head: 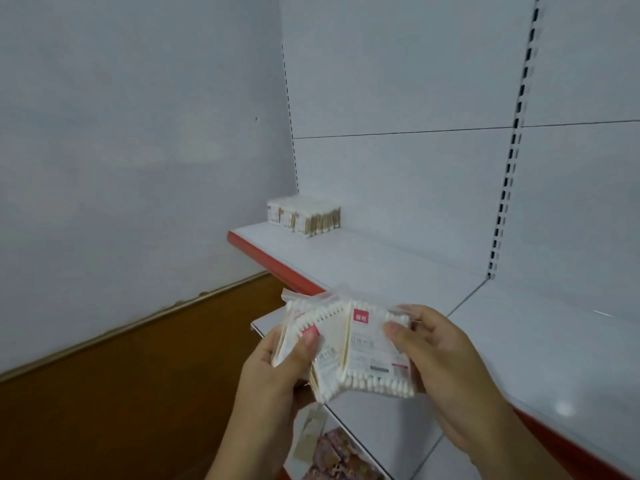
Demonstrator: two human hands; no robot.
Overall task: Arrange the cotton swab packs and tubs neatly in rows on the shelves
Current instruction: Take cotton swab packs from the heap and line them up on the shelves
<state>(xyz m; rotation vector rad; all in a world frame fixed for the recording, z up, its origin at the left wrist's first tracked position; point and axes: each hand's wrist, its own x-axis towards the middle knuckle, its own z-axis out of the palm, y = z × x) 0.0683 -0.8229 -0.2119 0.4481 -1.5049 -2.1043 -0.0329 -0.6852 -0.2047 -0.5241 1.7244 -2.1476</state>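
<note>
**Left hand (284, 362) and right hand (440, 362) hold fanned cotton swab packs (367, 348)**

Left hand grips the left side of the bunch, thumb curled over the front. Right hand pinches the rightmost pack, thumb on its face, fingers behind. Bunch sits lower centre of frame, in the air in front of the red-edged white shelf (398, 271). Block of swab packs (304, 216) stands at the shelf's far left end, mid-frame. Lower shelf (363, 420) at bottom centre holds blurred packets (332, 455), possibly other goods.
</note>
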